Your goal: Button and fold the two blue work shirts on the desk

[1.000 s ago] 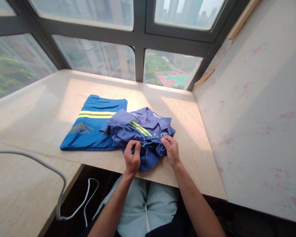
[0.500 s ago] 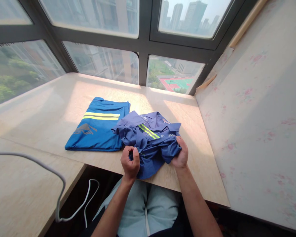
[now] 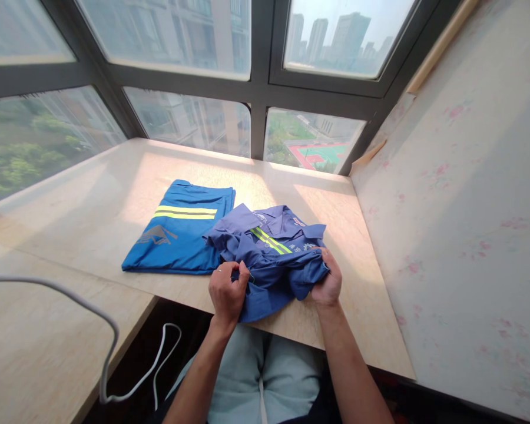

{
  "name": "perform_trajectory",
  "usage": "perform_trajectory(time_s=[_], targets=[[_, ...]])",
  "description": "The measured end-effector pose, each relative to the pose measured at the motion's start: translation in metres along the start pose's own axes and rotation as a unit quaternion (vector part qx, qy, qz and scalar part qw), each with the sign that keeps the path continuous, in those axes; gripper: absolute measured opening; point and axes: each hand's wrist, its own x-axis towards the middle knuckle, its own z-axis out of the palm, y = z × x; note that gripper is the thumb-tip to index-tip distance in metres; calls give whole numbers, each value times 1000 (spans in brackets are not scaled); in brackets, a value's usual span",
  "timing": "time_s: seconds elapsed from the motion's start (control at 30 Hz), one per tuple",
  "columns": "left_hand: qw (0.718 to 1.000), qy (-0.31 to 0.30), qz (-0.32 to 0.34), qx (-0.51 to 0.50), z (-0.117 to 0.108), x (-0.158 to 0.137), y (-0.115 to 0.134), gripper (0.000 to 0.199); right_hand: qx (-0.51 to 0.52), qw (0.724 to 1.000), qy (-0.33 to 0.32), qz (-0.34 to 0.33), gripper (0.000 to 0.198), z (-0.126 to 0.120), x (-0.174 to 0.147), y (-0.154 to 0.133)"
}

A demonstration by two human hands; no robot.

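A crumpled blue-purple work shirt (image 3: 274, 277) with a collar, a yellow-and-grey reflective stripe and pale printed marks lies at the table's front edge. My right hand (image 3: 329, 280) is closed on a bunched fold at the shirt's right side. At its lower left, my left hand (image 3: 227, 291) is pinched, thumb against fingers. A thin thread-like line shows beside the left fingertips; what they pinch is too small to make out. Left of the shirt and partly behind it lies a neatly folded bright blue garment (image 3: 185, 241) with a yellow reflective stripe and a grey mountain-like print.
The pale table (image 3: 357, 306) ends at a dark gap near my legs. A grey-white cable (image 3: 70, 295) curves over the left tabletop and hangs into that gap. Dark-framed windows (image 3: 260, 88) stand behind, and a floral-papered wall (image 3: 459, 235) closes off the right.
My left hand has moved slightly left, still pinched. My right hand keeps its hold on the shirt. The whole view has shifted a little, with things sitting lower in the picture.
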Motion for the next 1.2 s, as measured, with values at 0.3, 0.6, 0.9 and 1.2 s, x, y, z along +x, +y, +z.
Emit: perform_trajectory(time_s=[0.3,0.6,0.9,1.2], targets=[[982,-138,109,73,-22,12,29,32,-44,997,-60,-1,16,4,-6,-9],[956,-267,115,36,4,17,45,29,-15,998,-49,22,16,2,-4,-5],[942,-318,2,-111,9,26,20,16,-58,998,-16,3,16,2,-3,-4],[921,-327,-28,-209,11,25,12,11,-103,994,-19,-21,16,2,-3,1]])
